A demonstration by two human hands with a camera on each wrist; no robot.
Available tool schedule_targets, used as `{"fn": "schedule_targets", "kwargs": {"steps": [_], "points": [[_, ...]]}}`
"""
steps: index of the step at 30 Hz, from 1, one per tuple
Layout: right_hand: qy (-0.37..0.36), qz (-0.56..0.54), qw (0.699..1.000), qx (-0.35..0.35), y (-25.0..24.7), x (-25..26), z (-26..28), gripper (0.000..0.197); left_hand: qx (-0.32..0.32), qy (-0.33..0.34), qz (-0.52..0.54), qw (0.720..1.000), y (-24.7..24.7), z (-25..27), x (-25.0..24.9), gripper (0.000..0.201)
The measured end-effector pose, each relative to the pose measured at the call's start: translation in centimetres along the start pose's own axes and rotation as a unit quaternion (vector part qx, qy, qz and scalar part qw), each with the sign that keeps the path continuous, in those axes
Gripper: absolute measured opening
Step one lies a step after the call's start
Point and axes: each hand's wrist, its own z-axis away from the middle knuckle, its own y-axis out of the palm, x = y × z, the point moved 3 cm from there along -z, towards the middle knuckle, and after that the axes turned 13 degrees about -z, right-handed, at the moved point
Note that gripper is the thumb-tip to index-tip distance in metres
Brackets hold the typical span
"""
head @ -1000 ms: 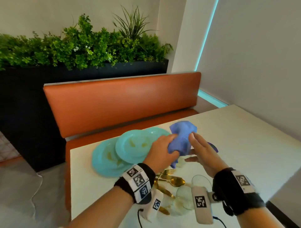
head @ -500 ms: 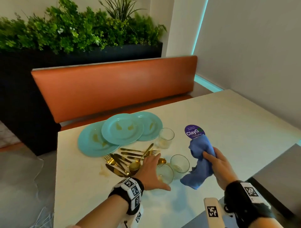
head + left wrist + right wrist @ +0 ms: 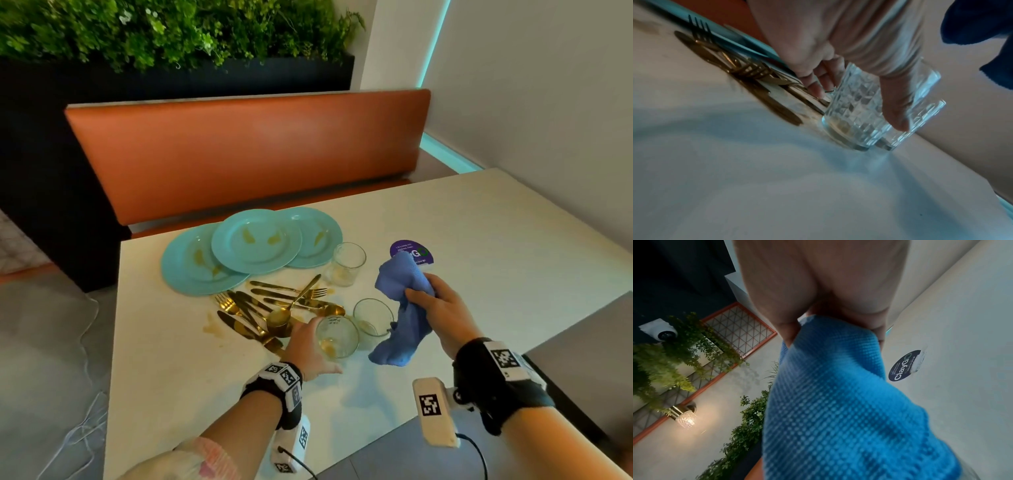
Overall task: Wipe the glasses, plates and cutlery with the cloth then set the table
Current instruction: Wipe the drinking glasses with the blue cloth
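The left hand [image 3: 310, 346] has settled round the nearest glass [image 3: 337, 337], thumb on the near wall and fingers behind; half a second ago it lay loosely beside it. The glass stands on the surface [image 3: 212, 394], so lifting for the first wipe is judged next. The right hand [image 3: 440, 308] clutches the blue cloth [image 3: 402, 308], now raised slightly above the surface.

A second glass [image 3: 373, 317] touches the gripped one. The gold cutlery [image 3: 274, 305] lies just left, close to the fingers. Farther: a third glass [image 3: 344, 263], three soiled teal plates [image 3: 257, 245], a purple sticker [image 3: 409, 248].
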Motion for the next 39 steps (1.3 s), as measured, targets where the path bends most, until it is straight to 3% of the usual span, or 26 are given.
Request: {"fn": "schedule_targets", "kwargs": {"steps": [4, 7, 9, 12, 14, 15, 19, 21, 23, 25, 27, 28, 31, 32, 33, 34, 35, 37, 39], "points": [[-0.032, 0.056, 0.998, 0.003, 0.3, 0.9, 1.0, 0.02, -0.031, 0.008, 0.028, 0.999, 0.3, 0.8, -0.5, 0.099], [-0.132, 0.17, 0.976, 0.044, 0.9, 1.7, 2.7, 0.007, -0.073, 0.058, 0.149, 0.984, -1.2, 2.1, -1.6, 0.088], [-0.284, 0.253, 0.921, 0.08, 2.1, 2.4, 4.6, 0.016, -0.082, 0.091, 0.196, 0.973, -2.9, 2.9, -3.1, 0.078], [-0.449, 0.398, 0.78, 0.176, 4.6, 2.0, 6.4, 0.017, -0.083, 0.163, 0.197, 0.963, -5.3, 3.8, -5.4, 0.078], [-0.455, 0.478, 0.709, 0.249, 5.8, 1.7, 6.9, 0.018, -0.121, 0.217, 0.095, 0.964, -7.3, 4.4, -6.6, 0.08], [-0.435, 0.512, 0.687, 0.276, 6.0, 1.7, 7.0, 0.016, -0.133, 0.247, 0.046, 0.959, -8.0, 4.8, -7.0, 0.077], [-0.329, 0.611, 0.639, 0.332, 7.1, 2.9, 7.6, 0.029, -0.19, 0.34, -0.107, 0.915, -9.5, 6.2, -8.7, 0.071], [-0.243, 0.631, 0.633, 0.377, 6.9, 2.6, 7.4, 0.038, -0.21, 0.381, -0.154, 0.887, -9.5, 6.5, -8.9, 0.076], [-0.147, 0.603, 0.666, 0.414, 6.9, 2.5, 7.1, 0.041, -0.234, 0.406, -0.184, 0.864, -9.7, 6.7, -9.2, 0.079], [-0.137, 0.53, 0.726, 0.416, 7.3, 3.6, 7.3, 0.029, -0.275, 0.416, -0.188, 0.846, -10.1, 6.9, -9.3, 0.076], [-0.116, 0.499, 0.74, 0.437, 7.9, 4.7, 8.0, 0.029, -0.306, 0.417, -0.186, 0.835, -10.4, 7.0, -9.1, 0.072], [-0.131, 0.49, 0.746, 0.431, 8.2, 5.1, 8.4, 0.034, -0.301, 0.414, -0.185, 0.839, -10.5, 7.0, -8.9, 0.073], [-0.233, 0.567, 0.697, 0.372, 7.6, 4.6, 8.3, 0.04, -0.202, 0.398, -0.213, 0.869, -11.2, 7.0, -9.2, 0.084], [-0.232, 0.546, 0.729, 0.342, 7.3, 4.7, 8.0, 0.038, -0.143, 0.383, -0.229, 0.884, -11.5, 6.9, -9.6, 0.087], [-0.195, 0.511, 0.778, 0.308, 6.9, 4.8, 7.6, 0.035, -0.084, 0.363, -0.239, 0.897, -11.8, 6.8, -9.9, 0.089], [-0.172, 0.557, 0.764, 0.276, 6.7, 5.0, 7.7, 0.032, -0.054, 0.353, -0.242, 0.902, -12.1, 6.7, -10.1, 0.089], [-0.166, 0.609, 0.731, 0.259, 6.3, 5.2, 7.7, 0.032, -0.048, 0.353, -0.237, 0.904, -12.4, 6.7, -10.5, 0.089], [-0.163, 0.594, 0.757, 0.22, 5.9, 5.5, 7.1, 0.03, -0.079, 0.366, -0.227, 0.899, -12.9, 6.7, -10.8, 0.087], [-0.142, 0.565, 0.763, 0.279, 6.5, 5.2, 6.8, 0.025, -0.156, 0.394, -0.247, 0.872, -12.8, 6.9, -10.8, 0.08]]}}
